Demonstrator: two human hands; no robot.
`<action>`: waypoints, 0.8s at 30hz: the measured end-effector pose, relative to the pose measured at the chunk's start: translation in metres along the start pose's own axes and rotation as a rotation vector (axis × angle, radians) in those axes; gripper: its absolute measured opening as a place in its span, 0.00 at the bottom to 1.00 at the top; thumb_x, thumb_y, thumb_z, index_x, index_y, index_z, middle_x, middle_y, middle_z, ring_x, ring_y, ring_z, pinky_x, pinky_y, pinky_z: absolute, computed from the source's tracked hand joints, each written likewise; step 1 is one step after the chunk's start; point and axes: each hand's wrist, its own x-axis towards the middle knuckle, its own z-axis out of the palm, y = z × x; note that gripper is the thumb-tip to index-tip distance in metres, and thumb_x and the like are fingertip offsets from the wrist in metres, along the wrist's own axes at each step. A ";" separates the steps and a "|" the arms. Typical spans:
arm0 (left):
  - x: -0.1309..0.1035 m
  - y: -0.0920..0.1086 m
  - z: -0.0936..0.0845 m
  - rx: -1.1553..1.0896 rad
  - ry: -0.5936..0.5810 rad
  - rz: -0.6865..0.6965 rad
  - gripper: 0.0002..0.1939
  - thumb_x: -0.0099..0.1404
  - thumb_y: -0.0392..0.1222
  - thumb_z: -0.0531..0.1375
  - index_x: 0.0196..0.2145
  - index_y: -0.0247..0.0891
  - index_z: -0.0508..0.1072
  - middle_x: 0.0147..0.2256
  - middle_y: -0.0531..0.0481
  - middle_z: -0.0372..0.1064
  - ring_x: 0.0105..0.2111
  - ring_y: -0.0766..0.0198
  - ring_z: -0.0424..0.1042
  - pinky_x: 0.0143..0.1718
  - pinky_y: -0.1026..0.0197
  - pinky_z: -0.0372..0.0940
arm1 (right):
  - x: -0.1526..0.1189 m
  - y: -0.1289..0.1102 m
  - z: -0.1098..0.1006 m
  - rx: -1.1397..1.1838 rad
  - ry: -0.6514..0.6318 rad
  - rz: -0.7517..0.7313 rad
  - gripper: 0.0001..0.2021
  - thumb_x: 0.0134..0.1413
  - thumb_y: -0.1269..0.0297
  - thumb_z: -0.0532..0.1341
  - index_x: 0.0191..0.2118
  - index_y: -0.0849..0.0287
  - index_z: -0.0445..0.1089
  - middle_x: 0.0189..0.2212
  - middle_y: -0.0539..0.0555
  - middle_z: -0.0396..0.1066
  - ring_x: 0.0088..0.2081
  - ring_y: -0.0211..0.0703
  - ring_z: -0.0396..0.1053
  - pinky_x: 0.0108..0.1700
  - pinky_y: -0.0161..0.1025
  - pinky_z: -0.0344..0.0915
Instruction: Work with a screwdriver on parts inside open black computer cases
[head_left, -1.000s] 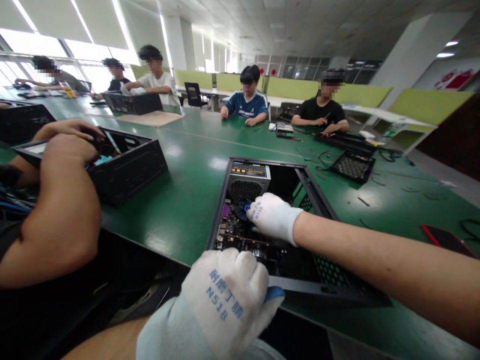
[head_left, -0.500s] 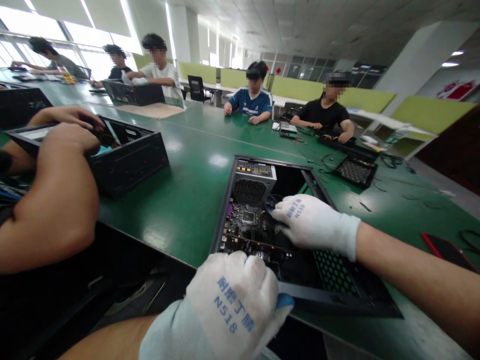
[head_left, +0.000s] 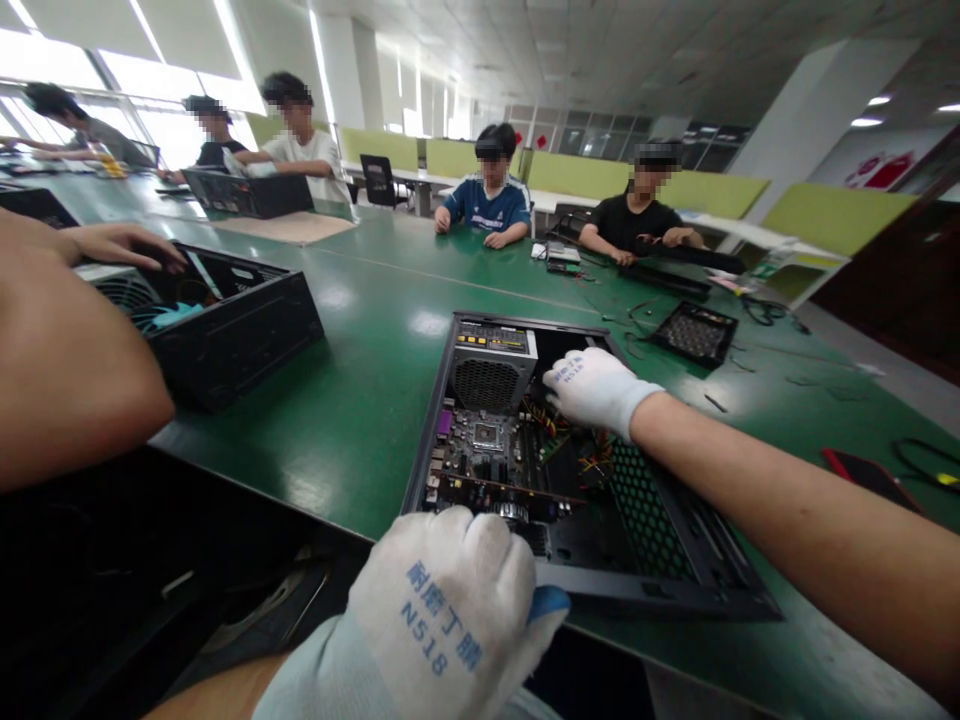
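Note:
An open black computer case (head_left: 645, 590) lies on the green table in front of me, its inside facing up. My left hand (head_left: 450, 610), in a white work glove with blue fingertips, is closed around the case's near edge. Inside sit a power supply (head_left: 491, 375), a motherboard (head_left: 486, 455) with its bare processor socket (head_left: 486, 433), and a long card standing nearer to me. My gloved right hand (head_left: 589, 385) reaches into the far part beside the power supply. Its fingers are curled and their tips hidden, so what they hold cannot be made out. Coloured cables (head_left: 596, 460) lie below that hand.
At the left, a co-worker's bare arm (head_left: 82, 350) rests over another open case (head_left: 240, 330). Several people sit across the table. A black drive cage (head_left: 697, 335), loose cables and a red-edged phone-like object (head_left: 870, 480) lie at the right.
My right hand has moved farther into the case, away from me, uncovering the coloured cables. The dark round part seen by its fingers is now out of sight. My left hand stays on the edge.

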 end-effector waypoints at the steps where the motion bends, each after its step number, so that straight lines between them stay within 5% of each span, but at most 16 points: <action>1: 0.000 0.000 0.000 0.003 0.003 0.000 0.12 0.70 0.50 0.59 0.31 0.42 0.68 0.29 0.50 0.68 0.26 0.57 0.69 0.23 0.57 0.58 | -0.001 0.001 0.000 0.006 0.021 0.003 0.16 0.65 0.59 0.57 0.43 0.62 0.80 0.41 0.65 0.81 0.44 0.55 0.77 0.45 0.45 0.67; 9: 0.001 -0.001 -0.003 -0.064 -0.020 -0.015 0.13 0.70 0.51 0.59 0.31 0.42 0.68 0.29 0.50 0.69 0.26 0.58 0.68 0.23 0.58 0.58 | -0.044 0.016 0.010 0.374 0.347 0.082 0.22 0.69 0.50 0.54 0.45 0.64 0.78 0.41 0.63 0.79 0.45 0.51 0.74 0.50 0.44 0.66; 14: 0.011 -0.009 -0.016 -0.190 -0.120 -0.028 0.10 0.71 0.49 0.58 0.33 0.42 0.70 0.32 0.51 0.71 0.27 0.62 0.70 0.25 0.60 0.60 | -0.072 0.014 0.016 0.634 0.413 0.036 0.20 0.68 0.50 0.57 0.43 0.61 0.78 0.42 0.59 0.79 0.45 0.50 0.74 0.51 0.44 0.67; 20: 0.058 -0.037 -0.015 -0.170 -0.162 -0.075 0.10 0.73 0.44 0.54 0.42 0.40 0.73 0.38 0.48 0.72 0.36 0.60 0.75 0.41 0.57 0.69 | -0.079 0.011 0.019 0.749 0.494 0.029 0.19 0.68 0.50 0.58 0.42 0.60 0.78 0.43 0.58 0.79 0.46 0.50 0.74 0.52 0.44 0.67; 24: 0.101 -0.052 0.004 -0.049 -0.329 -0.073 0.12 0.71 0.38 0.53 0.49 0.35 0.71 0.45 0.42 0.72 0.44 0.55 0.76 0.49 0.53 0.70 | -0.079 0.011 0.022 0.770 0.519 0.027 0.18 0.68 0.51 0.58 0.41 0.60 0.78 0.43 0.58 0.79 0.46 0.49 0.74 0.53 0.43 0.65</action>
